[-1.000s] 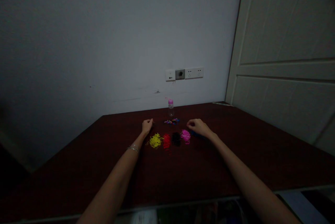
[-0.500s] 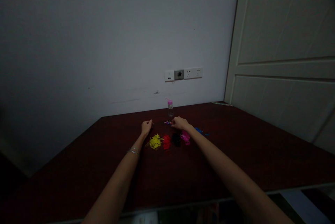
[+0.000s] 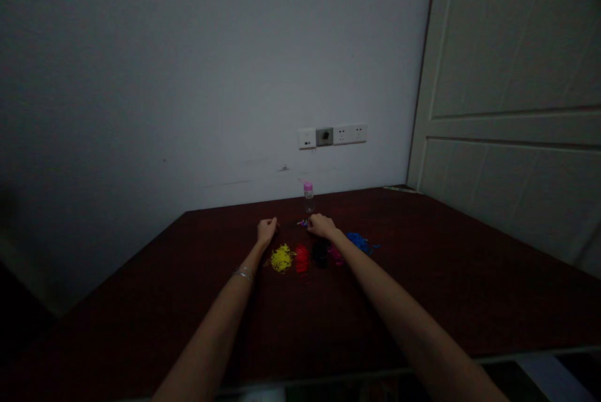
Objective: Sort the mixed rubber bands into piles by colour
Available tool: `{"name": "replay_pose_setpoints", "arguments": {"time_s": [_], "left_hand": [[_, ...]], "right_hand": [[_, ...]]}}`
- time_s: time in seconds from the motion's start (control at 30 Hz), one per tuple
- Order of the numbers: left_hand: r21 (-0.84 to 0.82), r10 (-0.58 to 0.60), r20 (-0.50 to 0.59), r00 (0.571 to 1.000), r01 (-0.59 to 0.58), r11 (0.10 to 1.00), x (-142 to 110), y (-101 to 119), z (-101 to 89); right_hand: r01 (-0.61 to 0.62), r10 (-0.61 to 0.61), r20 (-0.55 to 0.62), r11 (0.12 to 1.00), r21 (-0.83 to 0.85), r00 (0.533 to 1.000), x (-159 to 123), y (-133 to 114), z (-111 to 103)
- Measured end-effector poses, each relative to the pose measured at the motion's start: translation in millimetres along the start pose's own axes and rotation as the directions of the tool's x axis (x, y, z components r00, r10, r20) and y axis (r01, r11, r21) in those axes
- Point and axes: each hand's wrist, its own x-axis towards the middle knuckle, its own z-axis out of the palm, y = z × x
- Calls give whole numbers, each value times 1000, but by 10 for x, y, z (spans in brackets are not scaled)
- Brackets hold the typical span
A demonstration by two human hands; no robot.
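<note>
My right hand (image 3: 321,225) reaches down at the small mixed-colour heap (image 3: 302,223), its fingers curled together at the heap's right side. Whatever they pinch is too small and dark to see. To the left, my left hand (image 3: 267,230) rests on the table, fingers curled in; their contents are hidden. Nearer me lies a row of piles of thin strands that look like rubber bands: yellow (image 3: 282,258), red (image 3: 302,258), black (image 3: 320,254), magenta (image 3: 335,255) and blue (image 3: 359,243). My right forearm partly covers the magenta and blue piles.
A clear bottle (image 3: 308,200) with a pink cap stands upright just behind the mixed heap. The dark red table (image 3: 188,302) meets a pale wall with sockets (image 3: 350,134). A panelled door (image 3: 511,120) borders the right side.
The view has shifted slightly. My right hand has moved a little left relative to the bottle, and its forearm now uncovers more of the blue pile and hides more magenta. My left hand stays put.
</note>
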Motion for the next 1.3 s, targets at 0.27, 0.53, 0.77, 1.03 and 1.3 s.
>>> {"name": "replay_pose_setpoints", "arguments": {"time_s": [0.27,0.53,0.77,1.03,1.3], "left_hand": [[-20,-14,-6,1000,14,1000,-26,30,-32],[-66,-11,-1,1000,11,998,1,-15,9],[-97,6,-13,1000,-7,995,13,-37,24],[-115,10,-23,1000,-13,993,-3,-21,17],[-113,21,-15,1000,-22,993,-23,-16,9]], "right_hand": [[21,-20,-21,1000,13,1000,-15,7,-9],[121,-105,-96,974,192,990,-94,412,-69],[219,-186,-124,907,360,975,-339,1036,-143],[169,-173,-38,853,494,984,-664,1461,-196],[136,-90,-119,873,468,989,-674,1599,-171]]}}
